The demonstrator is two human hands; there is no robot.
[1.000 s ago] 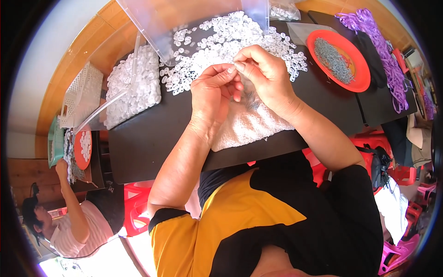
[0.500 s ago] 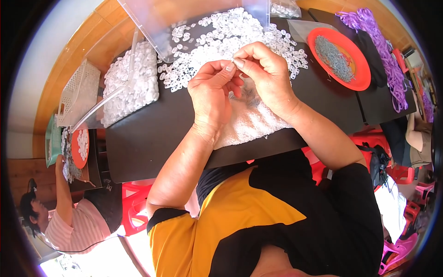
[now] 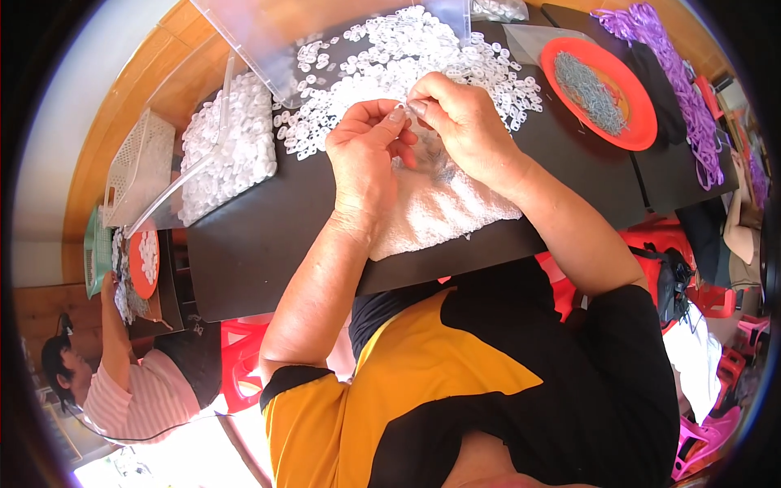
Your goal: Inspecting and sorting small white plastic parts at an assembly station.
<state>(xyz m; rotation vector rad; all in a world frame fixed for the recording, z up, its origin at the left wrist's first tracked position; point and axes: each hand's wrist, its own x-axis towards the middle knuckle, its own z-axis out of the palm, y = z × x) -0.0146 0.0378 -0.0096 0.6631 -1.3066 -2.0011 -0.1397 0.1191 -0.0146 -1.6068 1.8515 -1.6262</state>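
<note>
Above a white towel [image 3: 443, 220] on the dark table, my hands meet with their fingertips almost touching. My left hand [image 3: 364, 154] pinches with thumb and forefinger; my right hand [image 3: 468, 122] does the same just beside it. Whatever lies between the fingertips is too small to name, though a pale speck shows there. A greyish heap of thin bits [image 3: 435, 159] rests on the towel, partly behind my fingers. Just beyond, loose white plastic pieces with holes [image 3: 390, 65] are spread in a wide pile.
A clear plastic bin [image 3: 268, 49] lies tipped behind the pile. Left of it sits a bag of white pieces [image 3: 232, 146]. An orange-red plate [image 3: 643, 122] holds thin metal pins [image 3: 587, 93]; purple ribbon [image 3: 683, 98] lies farther right. A co-worker [image 3: 134, 386] works at far left.
My fingertips have drawn slightly apart, and the right hand's fingers have shifted a little. The whole view has tilted slightly. Both pinches persist.
</note>
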